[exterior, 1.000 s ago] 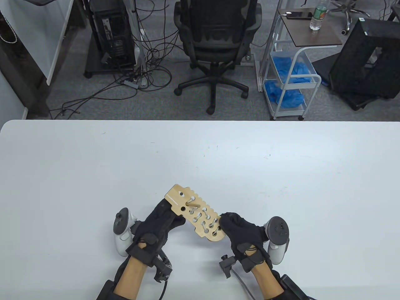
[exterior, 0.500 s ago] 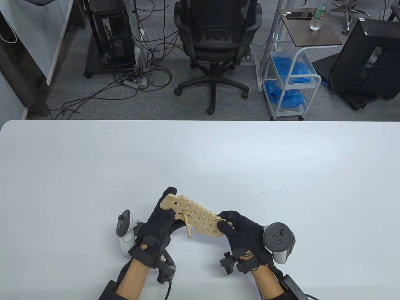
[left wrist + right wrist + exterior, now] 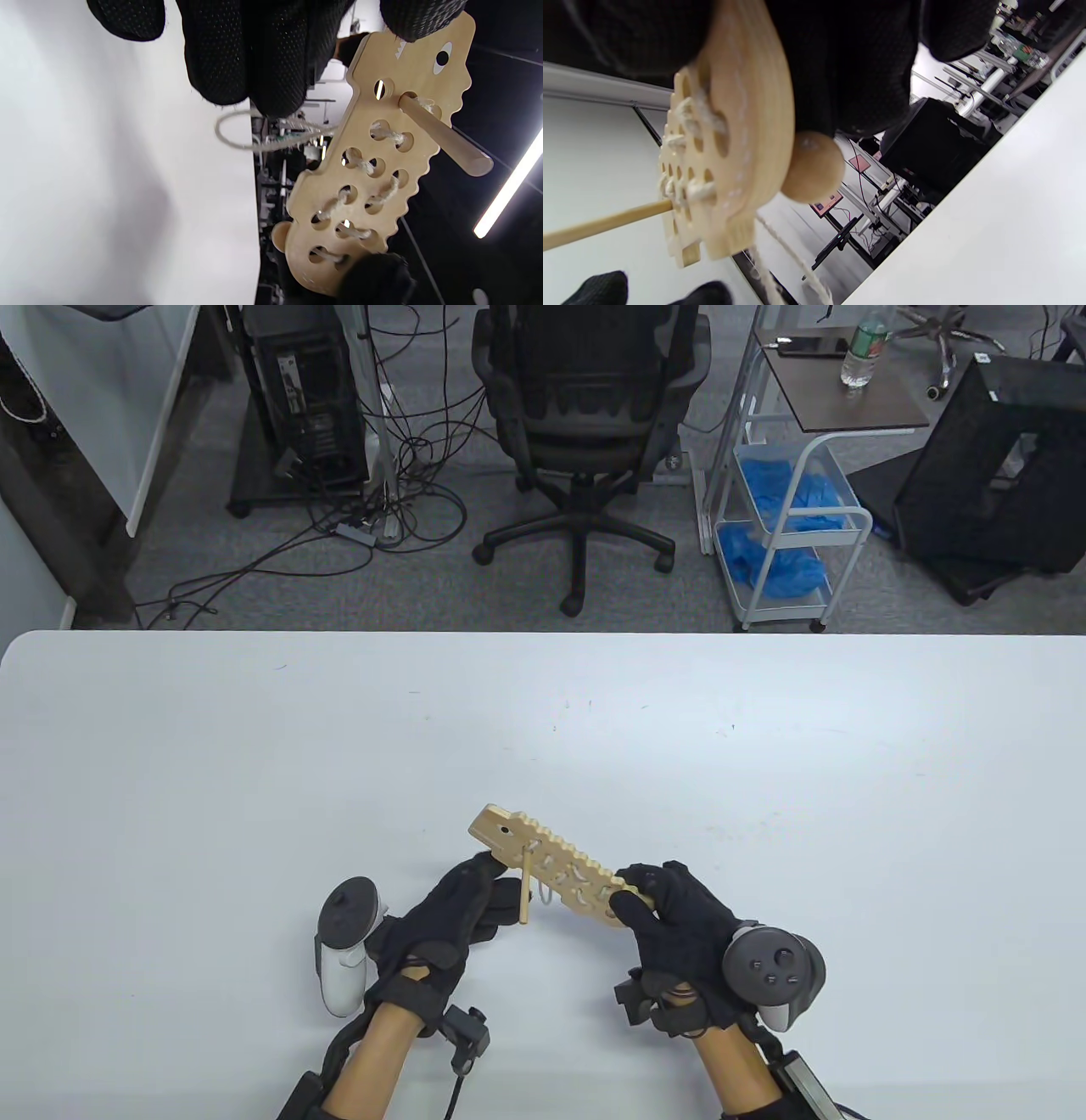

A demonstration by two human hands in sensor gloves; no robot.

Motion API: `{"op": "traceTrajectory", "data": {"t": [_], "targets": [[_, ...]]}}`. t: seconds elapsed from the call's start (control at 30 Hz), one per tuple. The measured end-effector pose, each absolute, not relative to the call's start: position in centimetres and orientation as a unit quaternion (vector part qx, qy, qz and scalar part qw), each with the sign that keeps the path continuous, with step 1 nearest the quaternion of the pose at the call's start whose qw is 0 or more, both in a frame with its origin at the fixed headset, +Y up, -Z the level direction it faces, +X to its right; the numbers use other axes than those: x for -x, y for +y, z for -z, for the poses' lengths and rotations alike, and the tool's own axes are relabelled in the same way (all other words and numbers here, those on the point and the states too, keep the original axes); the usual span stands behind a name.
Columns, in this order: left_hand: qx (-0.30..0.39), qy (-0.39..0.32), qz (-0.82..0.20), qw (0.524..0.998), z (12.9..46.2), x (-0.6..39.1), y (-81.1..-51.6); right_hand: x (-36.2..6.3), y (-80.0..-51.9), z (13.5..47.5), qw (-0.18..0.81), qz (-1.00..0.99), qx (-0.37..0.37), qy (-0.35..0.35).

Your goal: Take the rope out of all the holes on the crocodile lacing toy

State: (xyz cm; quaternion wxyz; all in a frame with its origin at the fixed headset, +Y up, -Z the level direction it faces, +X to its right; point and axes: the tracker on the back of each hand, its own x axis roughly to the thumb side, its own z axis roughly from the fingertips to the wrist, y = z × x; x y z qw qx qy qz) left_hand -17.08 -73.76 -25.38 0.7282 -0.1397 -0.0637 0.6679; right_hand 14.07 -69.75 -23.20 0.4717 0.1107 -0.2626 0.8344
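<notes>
The wooden crocodile lacing toy [image 3: 556, 867] is held above the table, tilted on its edge. My right hand [image 3: 645, 899] grips its tail end. My left hand [image 3: 488, 891] is at the head end, with a fingertip [image 3: 420, 17] on the head and the other fingers behind the board. In the left wrist view, white rope laces most holes of the toy [image 3: 373, 178]. A wooden needle stick [image 3: 441, 135] pokes out of a hole near the head, and a slack rope loop [image 3: 237, 135] hangs by my fingertips. A wooden bead [image 3: 812, 167] sits at the tail.
The white table [image 3: 764, 780] stretches wide around the hands. Past its far edge stand an office chair [image 3: 585, 415], a cart with blue gloves [image 3: 785, 517] and floor cables.
The toy has turned from lying face up to standing on its edge and shifted right. The stick now hangs down. My right hand rolled over at the tail; my left hand slid toward the head's underside.
</notes>
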Motion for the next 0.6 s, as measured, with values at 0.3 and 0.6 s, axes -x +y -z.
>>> {"op": "traceTrajectory", "data": {"t": [0.3, 0.6], "targets": [[0.169, -0.076, -0.650, 0.737, 25.5, 16.8, -73.9, -12.9, -68.7, 22.1, 0.362, -0.865, -0.153, -0.312], [0.168, -0.062, -0.619, 0.764, 25.6, 17.0, -73.9, -11.6, -68.2, 21.2, 0.290, -0.875, -0.186, -0.340]]}}
